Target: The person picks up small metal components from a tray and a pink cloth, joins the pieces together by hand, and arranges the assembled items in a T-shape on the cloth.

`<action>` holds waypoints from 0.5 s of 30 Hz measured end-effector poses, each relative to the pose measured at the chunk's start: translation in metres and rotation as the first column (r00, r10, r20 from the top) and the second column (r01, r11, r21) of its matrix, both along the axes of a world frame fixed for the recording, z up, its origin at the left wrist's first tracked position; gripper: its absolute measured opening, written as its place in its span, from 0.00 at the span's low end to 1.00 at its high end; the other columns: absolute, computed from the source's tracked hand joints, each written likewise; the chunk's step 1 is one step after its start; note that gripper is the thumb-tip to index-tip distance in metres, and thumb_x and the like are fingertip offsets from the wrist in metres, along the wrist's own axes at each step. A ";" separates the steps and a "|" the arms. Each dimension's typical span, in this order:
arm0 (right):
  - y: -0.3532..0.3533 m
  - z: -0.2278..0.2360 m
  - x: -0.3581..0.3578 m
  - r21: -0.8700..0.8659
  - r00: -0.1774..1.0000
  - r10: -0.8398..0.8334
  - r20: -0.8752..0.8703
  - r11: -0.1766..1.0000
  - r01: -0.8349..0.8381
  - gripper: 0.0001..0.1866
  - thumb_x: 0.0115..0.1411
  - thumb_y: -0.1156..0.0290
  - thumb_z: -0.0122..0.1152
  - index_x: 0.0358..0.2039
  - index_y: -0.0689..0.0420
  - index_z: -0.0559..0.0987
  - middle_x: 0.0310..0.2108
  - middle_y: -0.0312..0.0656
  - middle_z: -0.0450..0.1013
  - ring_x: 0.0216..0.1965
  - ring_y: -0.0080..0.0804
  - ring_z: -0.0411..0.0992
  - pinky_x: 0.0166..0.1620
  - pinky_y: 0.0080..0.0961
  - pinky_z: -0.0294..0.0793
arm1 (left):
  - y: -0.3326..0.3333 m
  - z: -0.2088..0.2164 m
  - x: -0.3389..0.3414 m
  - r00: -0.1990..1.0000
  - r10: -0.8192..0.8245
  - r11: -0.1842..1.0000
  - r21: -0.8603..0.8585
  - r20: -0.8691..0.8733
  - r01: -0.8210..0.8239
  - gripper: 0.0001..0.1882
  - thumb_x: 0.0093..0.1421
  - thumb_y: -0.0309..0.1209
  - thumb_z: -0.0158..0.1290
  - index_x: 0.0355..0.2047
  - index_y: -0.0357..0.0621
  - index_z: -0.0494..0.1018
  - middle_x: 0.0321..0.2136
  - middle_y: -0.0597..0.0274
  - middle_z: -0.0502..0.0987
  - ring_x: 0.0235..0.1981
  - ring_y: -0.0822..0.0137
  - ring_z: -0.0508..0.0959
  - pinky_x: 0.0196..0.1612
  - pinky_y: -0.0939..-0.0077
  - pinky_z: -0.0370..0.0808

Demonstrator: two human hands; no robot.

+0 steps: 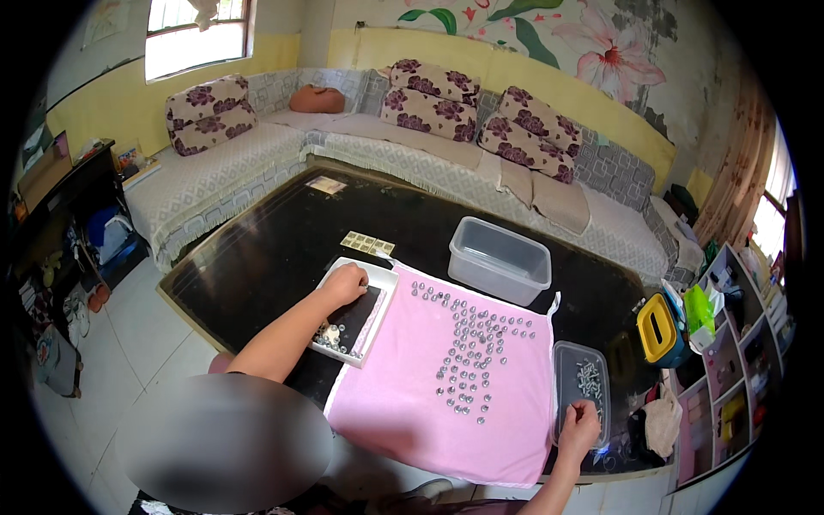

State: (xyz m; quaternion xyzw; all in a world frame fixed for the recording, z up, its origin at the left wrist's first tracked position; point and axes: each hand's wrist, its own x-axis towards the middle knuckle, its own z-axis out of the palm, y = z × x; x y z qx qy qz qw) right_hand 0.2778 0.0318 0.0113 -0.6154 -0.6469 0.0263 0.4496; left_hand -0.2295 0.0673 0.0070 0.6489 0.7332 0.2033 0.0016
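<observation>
- From where I stand, the left hand (347, 285) is bent into the white tray (382, 306) left of the frame's centre, fingers bunched; I cannot tell whether they grasp anything.
- The right hand (582, 421), lower right, has its fingers curled over the near part of the shallow clear tub (568, 373); whether a piece is pinched there, I cannot tell.
- Round clear gems (463, 343) stand in loose rows mid-frame on the pink cloth (395, 412); loose clear beads (335, 335) lie in the tray's near end, and slim silvery pieces (590, 378) are heaped in the tub.
- For picking like this, I'd pinch one piece at a time with the fingertips, since smooth round ones probably roll or slip.
- Lift clear of the rims, and keep wrists and sleeves from brushing the rows.
- The cloth looks soft, so a tug could upset the gems; better to hold it flat on the dark worktop (257, 249).
- Leave the rows spaced, so each gem can be gripped without nudging its neighbour.
</observation>
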 end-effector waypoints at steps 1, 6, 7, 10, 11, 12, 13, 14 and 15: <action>0.001 0.000 -0.005 -0.005 0.999 0.028 -0.037 1.000 -0.029 0.03 0.47 0.80 0.55 0.25 0.63 0.71 0.18 0.42 0.67 0.20 0.28 0.66 0.27 0.24 0.66 | 0.003 -0.003 -0.002 1.000 0.010 1.000 -0.001 -0.004 -0.010 0.07 0.43 0.28 0.57 0.25 0.41 0.75 0.27 0.52 0.75 0.31 0.56 0.75 0.38 0.66 0.71; -0.002 0.004 -0.026 -0.060 0.946 0.123 -0.298 0.987 -0.147 0.05 0.46 0.78 0.57 0.25 0.63 0.73 0.19 0.40 0.69 0.21 0.25 0.67 0.28 0.21 0.68 | 0.003 -0.006 0.001 0.999 -0.045 0.999 0.023 0.002 0.045 0.07 0.43 0.30 0.57 0.22 0.41 0.75 0.23 0.53 0.75 0.29 0.56 0.75 0.35 0.67 0.72; -0.005 0.009 -0.034 -0.070 0.947 0.151 -0.285 0.982 -0.177 0.05 0.46 0.77 0.58 0.25 0.63 0.73 0.19 0.40 0.69 0.21 0.23 0.67 0.28 0.20 0.68 | -0.001 -0.005 0.002 0.998 -0.043 0.998 0.057 0.045 0.041 0.06 0.43 0.29 0.56 0.22 0.40 0.74 0.22 0.53 0.75 0.27 0.55 0.75 0.34 0.67 0.72; -0.010 0.016 -0.049 -0.156 0.835 0.186 -0.518 0.939 -0.306 0.03 0.48 0.79 0.58 0.25 0.62 0.73 0.19 0.33 0.68 0.20 0.15 0.64 0.26 0.14 0.66 | -0.019 0.020 0.039 0.895 -0.097 0.983 0.183 0.434 0.018 0.07 0.47 0.27 0.55 0.25 0.36 0.74 0.20 0.60 0.76 0.23 0.72 0.75 0.30 0.82 0.71; -0.010 0.018 -0.058 -0.145 0.785 0.217 -0.580 0.921 -0.362 0.04 0.48 0.79 0.58 0.26 0.62 0.73 0.20 0.32 0.67 0.21 0.14 0.63 0.26 0.12 0.65 | -0.026 0.025 0.046 0.781 -0.122 0.987 0.157 0.612 0.031 0.07 0.49 0.25 0.56 0.28 0.35 0.73 0.22 0.63 0.76 0.25 0.79 0.74 0.31 0.87 0.70; -0.010 0.016 -0.061 -0.131 0.736 0.235 -0.635 0.906 -0.402 0.04 0.48 0.80 0.59 0.26 0.61 0.73 0.20 0.30 0.67 0.21 0.12 0.62 0.26 0.10 0.64 | -0.032 0.033 0.068 0.603 -0.154 0.986 0.159 0.783 0.045 0.07 0.50 0.24 0.54 0.31 0.34 0.72 0.25 0.61 0.76 0.27 0.76 0.75 0.32 0.85 0.72; -0.007 0.007 -0.060 -0.099 0.686 0.267 -0.677 0.891 -0.444 0.05 0.47 0.81 0.59 0.27 0.62 0.73 0.22 0.30 0.68 0.22 0.13 0.63 0.27 0.10 0.65 | -0.041 0.045 0.095 0.414 -0.189 0.982 0.177 0.890 0.067 0.08 0.51 0.24 0.54 0.32 0.34 0.72 0.26 0.60 0.76 0.27 0.75 0.75 0.33 0.84 0.72; -0.008 0.009 -0.067 -0.099 0.665 0.277 -0.694 0.878 -0.469 0.05 0.47 0.81 0.59 0.27 0.63 0.73 0.23 0.32 0.69 0.23 0.13 0.64 0.28 0.10 0.66 | -0.050 0.053 0.118 0.214 -0.205 0.978 0.194 0.955 0.072 0.09 0.51 0.24 0.54 0.33 0.34 0.72 0.26 0.58 0.76 0.28 0.74 0.76 0.33 0.83 0.73; -0.009 0.010 -0.072 -0.096 0.634 0.290 -0.717 0.860 -0.501 0.05 0.48 0.81 0.59 0.27 0.63 0.73 0.23 0.32 0.69 0.24 0.14 0.65 0.28 0.10 0.66 | -0.055 0.051 0.137 0.082 -0.182 0.978 0.172 0.980 0.117 0.09 0.52 0.23 0.53 0.34 0.33 0.72 0.27 0.58 0.76 0.28 0.73 0.76 0.34 0.82 0.73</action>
